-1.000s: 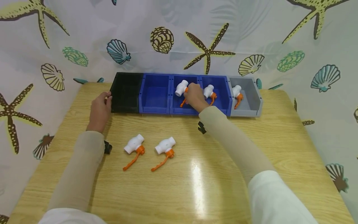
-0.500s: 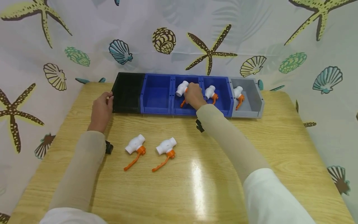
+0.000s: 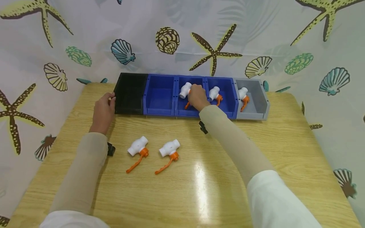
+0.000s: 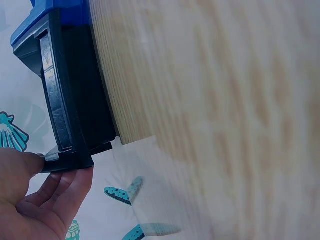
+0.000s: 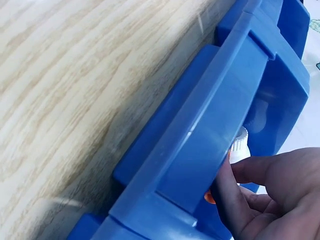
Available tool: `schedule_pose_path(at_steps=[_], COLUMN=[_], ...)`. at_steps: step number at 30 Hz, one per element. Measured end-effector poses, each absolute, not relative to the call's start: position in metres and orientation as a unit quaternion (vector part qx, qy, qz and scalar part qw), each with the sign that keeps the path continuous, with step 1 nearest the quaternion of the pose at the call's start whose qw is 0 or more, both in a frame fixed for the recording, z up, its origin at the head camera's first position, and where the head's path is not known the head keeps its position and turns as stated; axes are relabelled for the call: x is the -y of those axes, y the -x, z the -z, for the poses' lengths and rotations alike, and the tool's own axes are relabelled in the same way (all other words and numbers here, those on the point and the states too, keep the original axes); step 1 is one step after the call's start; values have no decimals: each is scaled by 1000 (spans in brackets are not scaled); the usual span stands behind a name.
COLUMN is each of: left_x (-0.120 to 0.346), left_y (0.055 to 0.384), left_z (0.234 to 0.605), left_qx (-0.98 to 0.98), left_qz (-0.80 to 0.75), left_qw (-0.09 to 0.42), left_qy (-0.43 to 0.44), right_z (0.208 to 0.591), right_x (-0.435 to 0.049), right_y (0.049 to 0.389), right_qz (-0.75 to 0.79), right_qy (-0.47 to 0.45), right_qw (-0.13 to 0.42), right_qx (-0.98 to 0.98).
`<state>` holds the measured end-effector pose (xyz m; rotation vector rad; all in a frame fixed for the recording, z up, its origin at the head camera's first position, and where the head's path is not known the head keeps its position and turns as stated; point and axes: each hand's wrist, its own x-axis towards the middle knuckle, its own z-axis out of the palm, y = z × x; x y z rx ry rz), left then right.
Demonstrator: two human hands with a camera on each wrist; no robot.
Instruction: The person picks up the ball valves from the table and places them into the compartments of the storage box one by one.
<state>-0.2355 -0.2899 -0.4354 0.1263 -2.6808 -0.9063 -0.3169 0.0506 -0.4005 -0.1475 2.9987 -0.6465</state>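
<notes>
My left hand [image 3: 103,112] grips the left wall of the black bin [image 3: 129,95]; in the left wrist view, the thumb lies on one side of the rim and the fingers on the other. My right hand [image 3: 198,97] reaches into the middle blue bin [image 3: 180,111] and pinches a white ball valve [image 3: 185,90] by its orange handle, which the fingers mostly cover. In the right wrist view, only the ribbed white end [image 5: 241,142] of the valve and a bit of orange show. Two more ball valves, a left one [image 3: 138,146] and a right one [image 3: 169,148], lie on the table.
The left blue bin [image 3: 159,96] holds nothing. A ball valve [image 3: 214,93] lies in the right blue bin [image 3: 228,104], another valve [image 3: 243,93] in the grey bin [image 3: 258,101]. The bins form a joined row along the wooden table's [image 3: 182,193] back, before a shell-patterned cloth [image 3: 199,19].
The head view has shifted slightly. Both hands keep their places, the left on the black bin and the right on the valve in the middle blue bin; the right forearm has swung slightly left.
</notes>
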Motion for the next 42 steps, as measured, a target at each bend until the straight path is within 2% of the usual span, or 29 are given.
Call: schedule_pose_path(at_steps=[13,25,42], left_x=[287,287,289], left_y=[235,233,233], left_z=[434,432,435], left_qx=[937,936,934], left_qz=[313,317,319], left_qw=[147,147,157], left_qy=[-48,-47,-42], right_z=[404,406,419], right_x=[-49,-45,-42], right_y=[316,315,316], right_qz=[190,184,124], right_qy=[48,44,71], right_qw=[38,62,42], right_qx=[-980,-980,-989])
